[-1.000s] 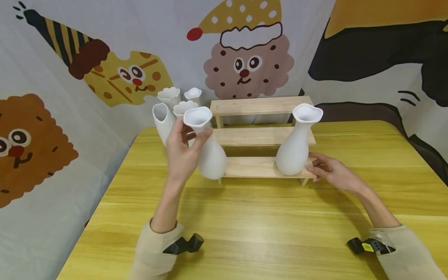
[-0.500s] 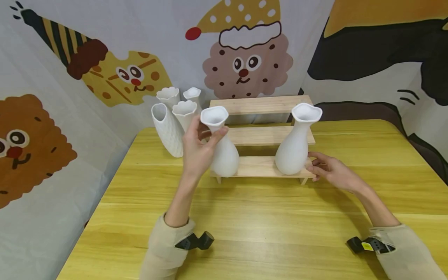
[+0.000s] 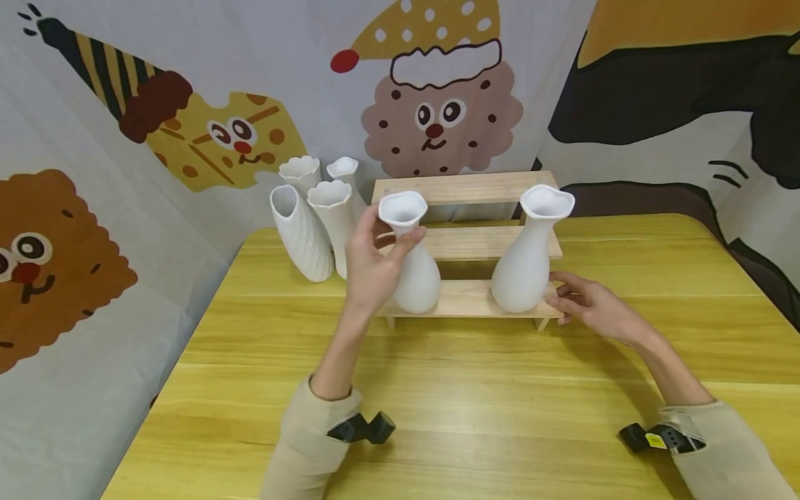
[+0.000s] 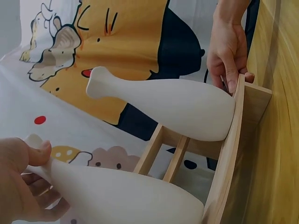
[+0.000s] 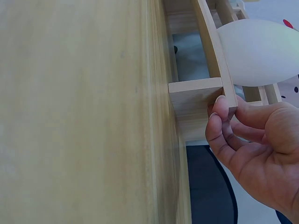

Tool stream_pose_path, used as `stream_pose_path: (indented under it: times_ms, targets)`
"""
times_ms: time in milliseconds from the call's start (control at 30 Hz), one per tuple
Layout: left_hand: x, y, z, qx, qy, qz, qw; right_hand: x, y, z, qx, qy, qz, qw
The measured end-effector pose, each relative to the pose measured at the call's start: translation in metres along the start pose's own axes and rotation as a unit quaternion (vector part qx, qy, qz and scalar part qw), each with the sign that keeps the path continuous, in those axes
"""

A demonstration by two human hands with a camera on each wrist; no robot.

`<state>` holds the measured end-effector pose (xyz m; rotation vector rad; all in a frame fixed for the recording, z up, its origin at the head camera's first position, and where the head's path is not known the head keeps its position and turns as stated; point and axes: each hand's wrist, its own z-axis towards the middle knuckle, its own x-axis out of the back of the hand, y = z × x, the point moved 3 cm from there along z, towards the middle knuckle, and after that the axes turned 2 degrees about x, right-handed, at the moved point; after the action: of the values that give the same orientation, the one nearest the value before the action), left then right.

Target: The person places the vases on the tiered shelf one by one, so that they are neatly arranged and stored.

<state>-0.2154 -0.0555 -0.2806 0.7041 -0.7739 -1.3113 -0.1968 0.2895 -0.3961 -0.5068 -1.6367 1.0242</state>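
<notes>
My left hand (image 3: 375, 267) grips a white vase (image 3: 417, 281) with a wavy flared rim by its narrow neck. The vase's rounded base is at the left part of the lowest step of a wooden tiered stand (image 3: 465, 295). Toward the right end of that same step a matching white vase (image 3: 523, 271) stands upright. My right hand (image 3: 596, 309) pinches the right end of the lowest step; in the right wrist view the thumb lies above the board (image 5: 229, 100) and curled fingers below it. In the left wrist view both vases appear sideways along the step.
Several other white vases stand left of the stand, among them a slant-cut textured one (image 3: 303, 236) and a scalloped one (image 3: 331, 215). The stand's middle (image 3: 475, 243) and top steps (image 3: 465, 187) rise behind. A cartoon-printed cloth (image 3: 250, 42) hangs behind the wooden table (image 3: 462, 417).
My left hand has carried its vase rightward, from beside the stand's left end to over the lowest step. The right hand and the other vase have stayed in place.
</notes>
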Motion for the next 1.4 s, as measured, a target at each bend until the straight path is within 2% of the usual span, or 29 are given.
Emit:
stream_pose_path:
  times_ms: [500,700,1400]
  targets:
    - [-0.010,-0.004,0.000,0.023,-0.005,0.008,0.9997,0.000,-0.001,0.001,0.001,0.002,-0.012,0.9999]
    - [-0.011,-0.004,0.001,0.019,-0.005,0.010,0.9998,0.000,0.000,0.000,0.000,0.002,-0.010,0.9999]
    - [-0.006,-0.005,0.000,0.067,-0.066,0.035,0.9950,-0.001,0.000,0.000,-0.001,0.003,-0.001,1.0000]
